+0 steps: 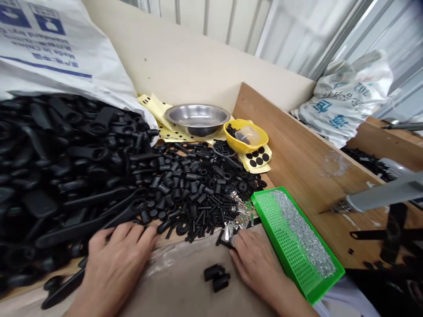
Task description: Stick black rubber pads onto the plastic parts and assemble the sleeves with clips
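Left hand (114, 268): fingers (132, 233) apart, resting against the black plastic parts (66, 176).
Right hand (254, 264): fingers (243, 240) together, touching small metal clips (236, 215); grip cannot be determined.
Black rubber sleeves (216, 277): on the surface (178, 281), between hands.
Green mesh tray (294, 242): right of right hand, holding silver pieces (304, 229).

A steel bowl (197, 119) sits on a punched yellow sheet (155, 110) (a yellow plastic bowl (256, 146) just beside).
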Tool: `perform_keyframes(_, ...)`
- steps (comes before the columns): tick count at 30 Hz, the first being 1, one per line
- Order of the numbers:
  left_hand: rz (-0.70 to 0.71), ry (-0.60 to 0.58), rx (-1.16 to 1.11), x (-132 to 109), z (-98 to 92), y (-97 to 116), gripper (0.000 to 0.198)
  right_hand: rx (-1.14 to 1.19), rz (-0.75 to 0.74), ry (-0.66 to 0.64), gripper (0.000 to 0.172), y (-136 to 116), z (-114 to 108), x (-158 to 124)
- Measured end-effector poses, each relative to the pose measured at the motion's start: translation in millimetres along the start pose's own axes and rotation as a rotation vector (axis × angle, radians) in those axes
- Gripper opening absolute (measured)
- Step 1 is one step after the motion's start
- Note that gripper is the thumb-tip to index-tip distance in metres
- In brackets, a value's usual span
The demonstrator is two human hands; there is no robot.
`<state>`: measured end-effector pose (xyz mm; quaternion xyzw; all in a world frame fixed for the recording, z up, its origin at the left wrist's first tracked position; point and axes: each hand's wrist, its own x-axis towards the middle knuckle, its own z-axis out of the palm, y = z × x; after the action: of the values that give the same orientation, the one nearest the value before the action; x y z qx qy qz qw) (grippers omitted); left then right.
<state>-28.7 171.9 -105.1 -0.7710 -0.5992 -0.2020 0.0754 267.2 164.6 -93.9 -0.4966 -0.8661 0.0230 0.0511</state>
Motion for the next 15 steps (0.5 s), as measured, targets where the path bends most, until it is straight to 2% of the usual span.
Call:
perform_keyframes(3,0.008,-0.042,0.062,-2,-1.4,2,0.037,0.023,-0.027,0.048,0.009,0,-3,3)
perform_keyframes(5,-0.064,-0.005,-0.121,-3,-3.3,10,0.034,0.098,-0.034,0.105,0.006,1,-8,3)
perform_keyframes(6,-0.099,-0.022,-0.254,-1,-5.0,18,0.032,0.134,-0.037,0.147,0.005,1,-11,2)
perform_keyframes(10,-0.179,-0.258,-0.784,11,-13.8,61,0.025,0.194,-0.091,0.301,0.01,-1,-20,3)
perform_keyframes(12,-0.195,-0.287,-0.904,17,-16.8,80,0.025,0.162,-0.134,0.323,0.013,-3,-24,4)
perform_keyframes(15,-0.184,-0.282,-0.947,22,-18.8,93,0.025,0.074,-0.201,0.287,0.015,-4,-33,4)
